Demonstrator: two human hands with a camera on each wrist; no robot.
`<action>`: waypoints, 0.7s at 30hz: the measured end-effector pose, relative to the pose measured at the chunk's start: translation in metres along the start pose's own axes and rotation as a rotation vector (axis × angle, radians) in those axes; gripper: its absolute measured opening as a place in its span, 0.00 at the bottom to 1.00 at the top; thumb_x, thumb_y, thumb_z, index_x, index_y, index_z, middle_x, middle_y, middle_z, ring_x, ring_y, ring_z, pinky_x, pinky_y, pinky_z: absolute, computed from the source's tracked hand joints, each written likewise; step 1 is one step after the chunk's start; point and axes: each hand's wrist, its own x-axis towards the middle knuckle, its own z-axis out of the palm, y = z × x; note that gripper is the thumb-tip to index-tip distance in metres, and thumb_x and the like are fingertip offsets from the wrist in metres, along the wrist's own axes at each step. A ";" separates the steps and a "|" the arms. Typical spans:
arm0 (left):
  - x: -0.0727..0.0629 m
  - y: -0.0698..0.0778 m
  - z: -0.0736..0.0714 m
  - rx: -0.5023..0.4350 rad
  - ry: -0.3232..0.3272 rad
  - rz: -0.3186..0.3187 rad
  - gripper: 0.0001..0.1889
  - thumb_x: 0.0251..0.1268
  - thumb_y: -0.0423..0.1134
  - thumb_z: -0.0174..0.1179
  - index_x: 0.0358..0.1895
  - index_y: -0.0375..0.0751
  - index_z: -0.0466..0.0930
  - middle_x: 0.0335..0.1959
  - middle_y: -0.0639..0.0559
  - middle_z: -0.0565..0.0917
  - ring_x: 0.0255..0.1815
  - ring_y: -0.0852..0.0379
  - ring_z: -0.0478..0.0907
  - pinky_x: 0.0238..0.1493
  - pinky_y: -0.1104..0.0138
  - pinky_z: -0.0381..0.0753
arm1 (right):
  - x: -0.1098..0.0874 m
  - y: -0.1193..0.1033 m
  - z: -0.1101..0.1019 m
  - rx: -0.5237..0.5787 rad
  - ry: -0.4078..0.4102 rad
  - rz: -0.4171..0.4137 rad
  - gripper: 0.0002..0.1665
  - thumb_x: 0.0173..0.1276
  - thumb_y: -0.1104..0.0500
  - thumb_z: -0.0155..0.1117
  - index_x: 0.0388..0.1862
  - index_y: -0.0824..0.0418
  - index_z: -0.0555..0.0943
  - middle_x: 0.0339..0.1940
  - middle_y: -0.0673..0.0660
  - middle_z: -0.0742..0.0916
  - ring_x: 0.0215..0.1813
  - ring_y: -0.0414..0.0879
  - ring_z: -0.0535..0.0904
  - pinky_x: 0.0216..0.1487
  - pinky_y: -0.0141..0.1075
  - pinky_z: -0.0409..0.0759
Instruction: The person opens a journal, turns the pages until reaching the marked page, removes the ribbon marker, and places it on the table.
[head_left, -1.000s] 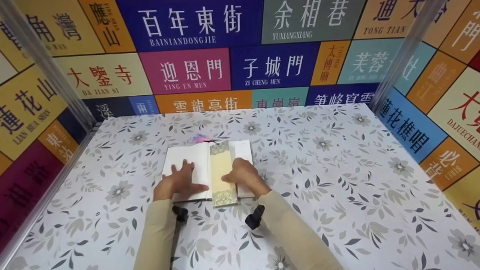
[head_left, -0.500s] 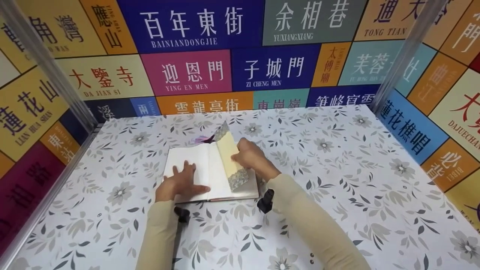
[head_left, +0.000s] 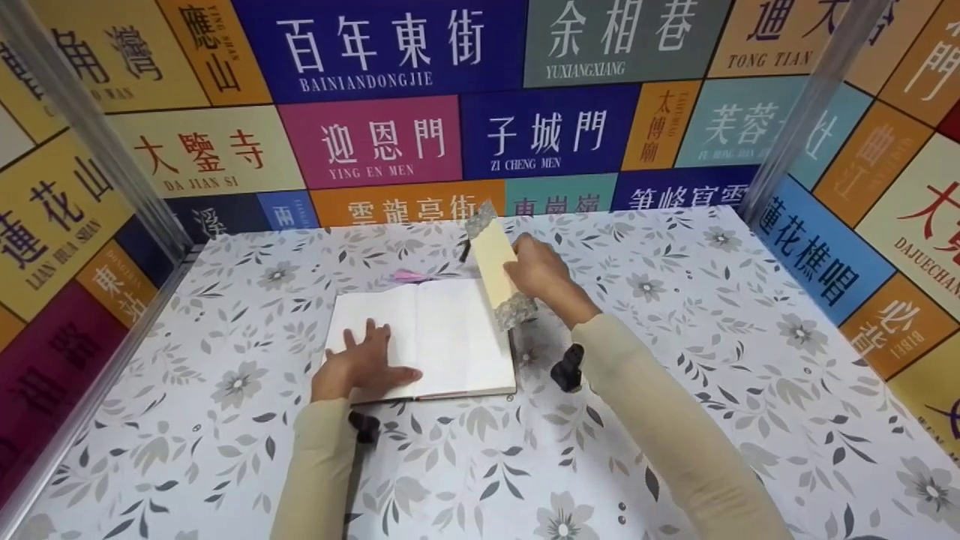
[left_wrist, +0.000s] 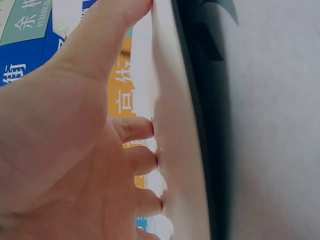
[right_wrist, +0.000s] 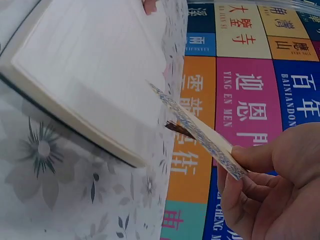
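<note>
An open book [head_left: 450,345] with blank white pages lies on the table. My left hand [head_left: 365,366] rests on its left page with fingers spread; the left wrist view shows those fingertips [left_wrist: 145,160] pressing the paper. A pale yellow bookmark [head_left: 495,262] with grey patterned ends is pinched by its right edge between thumb and fingers of my right hand [head_left: 541,268]. It is held tilted above the book's upper right corner. From its upper end hangs a dark tassel [right_wrist: 179,129]. Behind the book's top edge lies a pink-purple tassel [head_left: 409,276], partly hidden.
The table [head_left: 675,360] wears a white cloth with grey flowers and leaves. Panels with coloured name signs [head_left: 375,142] stand behind it and along both sides. A dark wrist camera mount [head_left: 568,367] sits by the right sleeve, another [head_left: 364,427] by the left.
My right hand has lifted the bookmark off the open pages and carried it up and to the right. The right page is now uncovered. My left hand stays on the left page.
</note>
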 end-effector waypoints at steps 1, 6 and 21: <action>0.000 0.000 0.000 0.007 -0.002 -0.002 0.58 0.63 0.71 0.55 0.82 0.37 0.37 0.82 0.31 0.33 0.79 0.23 0.30 0.71 0.24 0.37 | 0.002 0.003 -0.005 0.010 0.003 0.006 0.23 0.79 0.57 0.52 0.66 0.67 0.69 0.58 0.66 0.81 0.44 0.52 0.75 0.51 0.46 0.77; -0.001 -0.001 0.001 0.044 -0.003 -0.001 0.57 0.65 0.71 0.53 0.81 0.36 0.37 0.82 0.30 0.34 0.79 0.21 0.31 0.71 0.24 0.39 | 0.015 0.022 -0.028 0.108 -0.003 0.064 0.28 0.79 0.59 0.48 0.73 0.69 0.64 0.62 0.69 0.79 0.32 0.44 0.72 0.41 0.40 0.75; 0.000 0.001 -0.001 0.026 -0.010 -0.001 0.59 0.63 0.71 0.56 0.81 0.36 0.36 0.81 0.30 0.31 0.78 0.21 0.29 0.70 0.23 0.37 | 0.024 0.103 -0.026 0.499 -0.004 0.175 0.39 0.75 0.63 0.53 0.82 0.60 0.53 0.71 0.68 0.73 0.42 0.43 0.74 0.51 0.42 0.80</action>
